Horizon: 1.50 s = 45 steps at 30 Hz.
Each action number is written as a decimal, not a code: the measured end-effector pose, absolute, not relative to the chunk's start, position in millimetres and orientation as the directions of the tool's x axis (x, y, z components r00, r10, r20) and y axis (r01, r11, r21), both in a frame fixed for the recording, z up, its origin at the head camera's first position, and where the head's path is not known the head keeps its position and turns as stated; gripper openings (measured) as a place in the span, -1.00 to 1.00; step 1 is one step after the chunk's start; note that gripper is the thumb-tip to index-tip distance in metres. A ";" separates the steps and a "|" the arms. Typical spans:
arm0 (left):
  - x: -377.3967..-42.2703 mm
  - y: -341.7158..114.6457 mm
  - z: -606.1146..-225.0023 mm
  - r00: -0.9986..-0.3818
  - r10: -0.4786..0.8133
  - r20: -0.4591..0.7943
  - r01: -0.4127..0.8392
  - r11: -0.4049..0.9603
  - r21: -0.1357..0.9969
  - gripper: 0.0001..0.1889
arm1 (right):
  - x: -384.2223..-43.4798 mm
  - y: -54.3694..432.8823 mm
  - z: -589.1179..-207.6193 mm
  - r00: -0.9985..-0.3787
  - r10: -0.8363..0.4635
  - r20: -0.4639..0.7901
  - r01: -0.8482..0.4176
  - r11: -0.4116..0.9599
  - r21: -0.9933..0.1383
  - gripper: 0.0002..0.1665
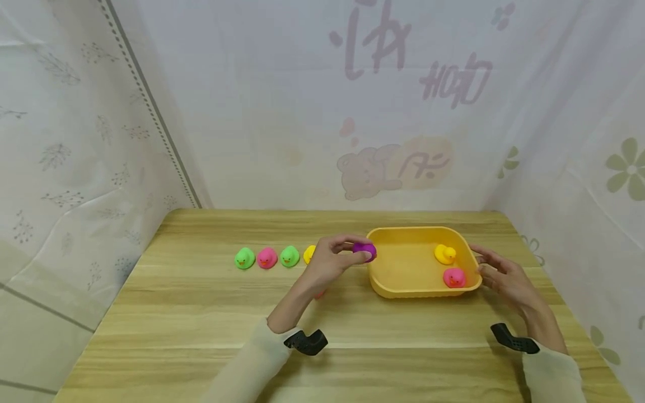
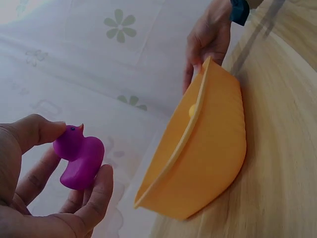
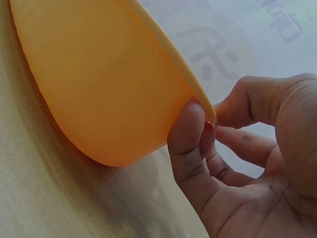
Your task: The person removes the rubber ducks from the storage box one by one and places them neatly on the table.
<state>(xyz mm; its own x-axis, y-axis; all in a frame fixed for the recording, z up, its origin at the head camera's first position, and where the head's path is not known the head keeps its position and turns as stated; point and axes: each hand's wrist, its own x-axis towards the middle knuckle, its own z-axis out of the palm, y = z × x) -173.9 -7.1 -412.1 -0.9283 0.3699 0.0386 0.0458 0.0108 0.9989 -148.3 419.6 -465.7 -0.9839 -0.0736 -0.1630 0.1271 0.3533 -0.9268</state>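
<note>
My left hand (image 1: pixel 330 262) pinches a purple toy duck (image 1: pixel 365 252) between thumb and fingers, at the left rim of a yellow plastic basin (image 1: pixel 403 290). In the left wrist view the purple duck (image 2: pixel 81 157) is held up with its head by the thumb, apart from the basin (image 2: pixel 213 144). My right hand (image 1: pixel 509 280) grips the basin's right rim, its thumb and fingers on either side of the edge in the right wrist view. Inside the basin, toward the right end, sit a yellow duck (image 1: pixel 445 254) and a pink duck (image 1: pixel 454 277).
Left of the basin stands a row: a green duck (image 1: pixel 244 258), a pink duck (image 1: pixel 267 258), another green duck (image 1: pixel 289 256) and a yellow duck (image 1: pixel 309 254) partly behind my left hand. Something pink (image 1: pixel 320 294) peeks out below that wrist. Printed curtains (image 1: pixel 282 112) surround the wooden table (image 1: pixel 176 313).
</note>
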 end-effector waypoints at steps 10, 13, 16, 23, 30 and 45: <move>-172.5 -35.6 -414.3 -0.952 0.305 0.017 0.002 -0.049 0.999 -0.73 | -149.4 421.2 -467.3 -0.984 -0.082 -0.155 0.121 0.323 -0.939 -0.27; -171.9 -44.7 -415.1 -0.960 0.280 -0.005 -0.020 -0.052 0.998 -0.73 | -149.6 421.0 -466.9 -0.984 -0.086 -0.153 0.118 0.320 -0.940 -0.27; -171.8 -52.7 -416.2 -0.963 0.269 -0.015 -0.034 -0.069 0.997 -0.71 | -150.2 420.9 -466.6 -0.985 -0.092 -0.149 0.115 0.302 -0.946 -0.28; -169.3 -72.4 -419.2 -0.971 0.239 -0.029 -0.037 -0.030 0.999 -0.66 | -150.7 420.4 -465.4 -0.985 -0.086 -0.151 0.122 0.279 -0.953 -0.28; -165.4 -96.8 -423.9 -0.976 0.216 -0.025 -0.005 0.093 0.996 -0.67 | -150.1 418.5 -463.2 -0.983 -0.075 -0.170 0.138 0.317 -0.938 -0.28; -159.4 -131.5 -444.4 -0.980 0.199 0.025 0.072 0.235 0.969 -0.77 | -149.7 419.1 -464.9 -0.985 -0.088 -0.152 0.118 0.310 -0.943 -0.29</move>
<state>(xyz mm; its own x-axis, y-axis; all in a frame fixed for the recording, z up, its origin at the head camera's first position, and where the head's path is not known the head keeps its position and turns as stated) -159.4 -131.5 -444.4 -0.9796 0.1993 0.0248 0.0723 0.2349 0.9693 -149.7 419.1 -464.9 -0.9846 -0.0876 -0.1515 0.1176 0.3102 -0.9434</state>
